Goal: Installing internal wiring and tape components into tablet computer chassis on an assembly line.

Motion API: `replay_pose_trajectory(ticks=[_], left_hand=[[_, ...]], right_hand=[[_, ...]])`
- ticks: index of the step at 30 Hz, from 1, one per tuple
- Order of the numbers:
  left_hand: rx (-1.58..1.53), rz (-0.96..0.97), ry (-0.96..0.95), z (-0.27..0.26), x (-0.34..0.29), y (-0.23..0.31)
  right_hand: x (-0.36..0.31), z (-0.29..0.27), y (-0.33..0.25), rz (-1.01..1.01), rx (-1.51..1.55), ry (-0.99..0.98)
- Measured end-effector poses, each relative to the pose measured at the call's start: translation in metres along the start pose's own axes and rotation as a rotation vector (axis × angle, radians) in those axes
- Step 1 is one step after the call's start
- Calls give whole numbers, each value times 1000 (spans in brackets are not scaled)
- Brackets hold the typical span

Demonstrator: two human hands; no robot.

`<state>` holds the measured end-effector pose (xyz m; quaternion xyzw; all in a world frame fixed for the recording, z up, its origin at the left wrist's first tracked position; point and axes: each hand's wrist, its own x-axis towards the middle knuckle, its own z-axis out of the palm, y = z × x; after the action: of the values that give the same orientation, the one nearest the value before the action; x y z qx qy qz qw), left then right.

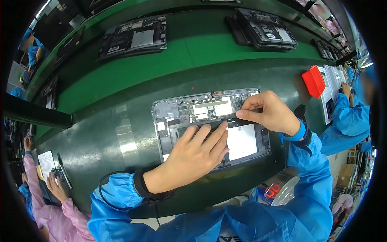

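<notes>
An opened laptop base (167,111) lies on the dark green bench in front of me, its inside facing up. A circuit board (201,113) runs along its far side, and a white rectangular panel (246,141) fills part of its near right. My left hand (195,155) rests over the middle of the base, fingers stretched out and fingertips close to the board's near edge. Thumb and forefinger of my right hand (272,113) come together at the right part of the board. Whatever sits between those fingertips is hidden or too small to name.
Stacked laptop parts (143,38) and another stack (264,30) lie on the green strip beyond. A red bin (313,82) stands at the right, near a co-worker's blue sleeve (346,117). Left is a pink-sleeved co-worker's hand (56,187) beside a paper sheet (46,161).
</notes>
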<state>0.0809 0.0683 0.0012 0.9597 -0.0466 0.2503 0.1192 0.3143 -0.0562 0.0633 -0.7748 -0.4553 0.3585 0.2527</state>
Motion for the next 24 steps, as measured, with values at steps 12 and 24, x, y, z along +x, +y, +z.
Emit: replay_pose_trajectory(ticks=[12,24], left_hand=[[-34,-20,-31,-2,2,0],[-29,-26,-22,-1,1,0]], right_hand=[[-1,4,-4,-80,-98,61],[1,8,0,-109,-40,92]])
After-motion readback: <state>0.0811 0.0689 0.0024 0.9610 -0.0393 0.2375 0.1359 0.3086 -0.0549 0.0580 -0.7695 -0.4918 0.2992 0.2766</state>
